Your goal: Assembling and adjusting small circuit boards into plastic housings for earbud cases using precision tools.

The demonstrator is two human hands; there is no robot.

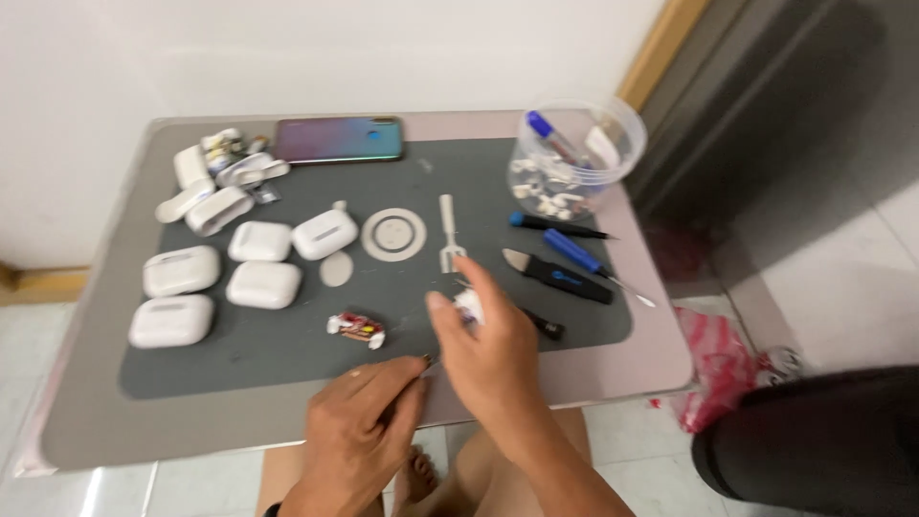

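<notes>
My right hand (488,349) hovers over the front of a dark grey work mat (287,354), its fingers closed around a small white earbud part (468,305). My left hand (369,412) lies at the mat's front edge, thumb and forefinger pinched on a thin metal tool tip (428,361). A small wrapped candy (356,328) lies just left of my hands. Several white earbud cases (263,283) sit on the left of the mat.
A phone (338,140) lies at the back. A clear plastic tub (572,158) of parts stands back right. Screwdrivers and a pry tool (558,273) lie right of centre, a round disc (393,234) and a metal fork tool (448,230) in the middle. Opened cases (218,182) are piled back left.
</notes>
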